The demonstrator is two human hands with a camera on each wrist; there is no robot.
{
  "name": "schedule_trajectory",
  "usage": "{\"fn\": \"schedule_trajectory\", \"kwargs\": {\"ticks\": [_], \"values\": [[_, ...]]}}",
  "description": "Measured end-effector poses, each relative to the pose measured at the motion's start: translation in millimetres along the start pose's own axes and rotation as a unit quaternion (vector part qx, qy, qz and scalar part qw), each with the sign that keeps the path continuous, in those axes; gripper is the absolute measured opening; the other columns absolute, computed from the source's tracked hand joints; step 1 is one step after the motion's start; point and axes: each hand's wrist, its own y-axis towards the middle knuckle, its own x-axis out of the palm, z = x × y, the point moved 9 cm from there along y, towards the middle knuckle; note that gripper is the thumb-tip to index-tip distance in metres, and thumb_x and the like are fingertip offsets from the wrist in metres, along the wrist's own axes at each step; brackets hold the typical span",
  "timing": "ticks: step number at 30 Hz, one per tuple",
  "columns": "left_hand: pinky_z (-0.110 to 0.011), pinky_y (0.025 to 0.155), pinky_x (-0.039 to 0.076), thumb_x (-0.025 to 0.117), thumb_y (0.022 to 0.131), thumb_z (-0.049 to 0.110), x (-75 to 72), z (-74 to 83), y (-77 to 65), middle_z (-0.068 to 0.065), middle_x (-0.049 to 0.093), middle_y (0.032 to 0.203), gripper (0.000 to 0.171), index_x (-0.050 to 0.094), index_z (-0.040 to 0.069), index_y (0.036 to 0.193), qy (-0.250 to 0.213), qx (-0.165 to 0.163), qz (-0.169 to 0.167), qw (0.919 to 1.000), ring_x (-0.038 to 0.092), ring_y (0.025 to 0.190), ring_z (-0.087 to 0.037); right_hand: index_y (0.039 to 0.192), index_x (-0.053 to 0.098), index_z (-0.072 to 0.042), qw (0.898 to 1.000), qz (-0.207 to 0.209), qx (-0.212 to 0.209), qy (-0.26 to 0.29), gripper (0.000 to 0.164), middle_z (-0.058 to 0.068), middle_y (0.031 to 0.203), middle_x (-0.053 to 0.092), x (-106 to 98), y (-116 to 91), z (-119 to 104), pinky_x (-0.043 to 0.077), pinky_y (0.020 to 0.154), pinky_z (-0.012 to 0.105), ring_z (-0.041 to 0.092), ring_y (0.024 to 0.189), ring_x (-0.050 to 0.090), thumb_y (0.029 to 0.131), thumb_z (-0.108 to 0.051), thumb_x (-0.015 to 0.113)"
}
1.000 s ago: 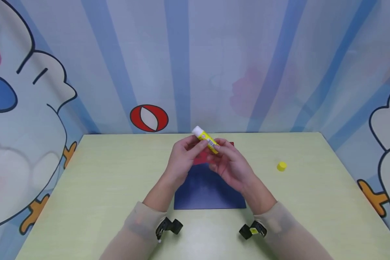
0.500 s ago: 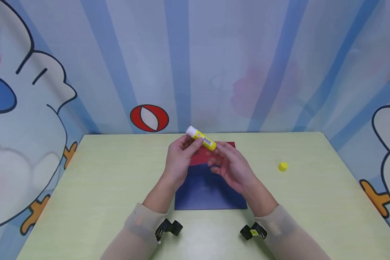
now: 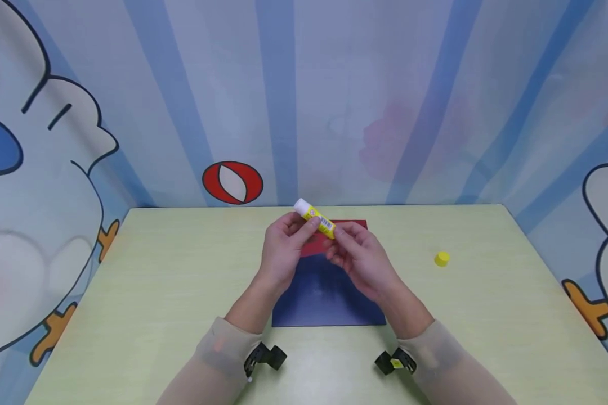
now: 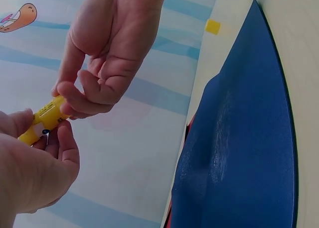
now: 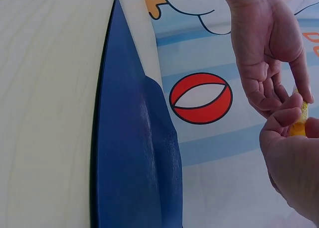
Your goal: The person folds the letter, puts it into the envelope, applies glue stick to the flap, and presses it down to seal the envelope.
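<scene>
Above the table, a yellow glue stick [image 3: 326,224] with a white end slants between both hands in the head view. My left hand [image 3: 280,252] pinches its middle between thumb and fingers. The thumb and fingers of my right hand [image 3: 362,260] pinch its lower yellow end. In the left wrist view the glue stick [image 4: 45,121] spans from one hand to the other; in the right wrist view, fingers hide most of it. Below the hands lies a dark blue sheet [image 3: 329,301], with a red sheet [image 3: 314,246] showing at its far side.
A small yellow cap [image 3: 442,259] stands on the pale table [image 3: 192,264], right of the hands. Behind the table's far edge rises a blue striped backdrop [image 3: 329,101] with printed cartoon figures. The blue sheet's surface looks raised in the wrist views.
The right fingers lay loosely at the glue stick's lower end half a second ago and now pinch it. The stick has tilted slightly back and forth. The left hand keeps its grip.
</scene>
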Motion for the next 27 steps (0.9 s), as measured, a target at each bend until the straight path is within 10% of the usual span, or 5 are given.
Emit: {"fn": "schedule_trajectory", "kwargs": {"ticks": [9, 18, 27], "values": [[-0.05, 0.103, 0.055, 0.077, 0.1, 0.025, -1.4, 2.3, -0.7, -0.011, 0.075, 0.121, 0.037, 0.07, 0.004, 0.129, 0.003, 0.004, 0.014, 0.9999, 0.074, 0.107, -0.025, 0.132, 0.052, -0.003, 0.995, 0.04, -0.067, -0.059, 0.032, 0.012, 0.115, 0.068, -1, -1, -9, 0.058, 0.083, 0.029, 0.024, 0.093, 0.068, 0.104, -0.002, 0.066], [-0.034, 0.095, 0.059, 0.077, 0.1, 0.022, -0.3, 3.2, -1.9, -0.013, 0.075, 0.121, 0.035, 0.069, 0.002, 0.128, -0.002, 0.008, 0.013, 0.9999, 0.073, 0.104, -0.024, 0.125, 0.054, -0.002, 1.0, 0.011, 0.006, -0.005, 0.033, 0.012, 0.099, 0.07, 2, -2, 2, 0.055, 0.069, 0.021, 0.016, 0.078, 0.069, 0.114, -0.033, 0.052], [-0.038, 0.097, 0.059, 0.078, 0.1, 0.023, -1.5, 2.6, -3.2, -0.011, 0.076, 0.119, 0.034, 0.071, 0.004, 0.128, 0.0, 0.005, 0.019, 0.9998, 0.074, 0.104, -0.023, 0.129, 0.053, -0.006, 0.997, 0.028, -0.06, -0.039, 0.023, 0.01, 0.116, 0.068, 1, -3, -8, 0.057, 0.084, 0.026, 0.018, 0.093, 0.067, 0.108, -0.006, 0.061]]}}
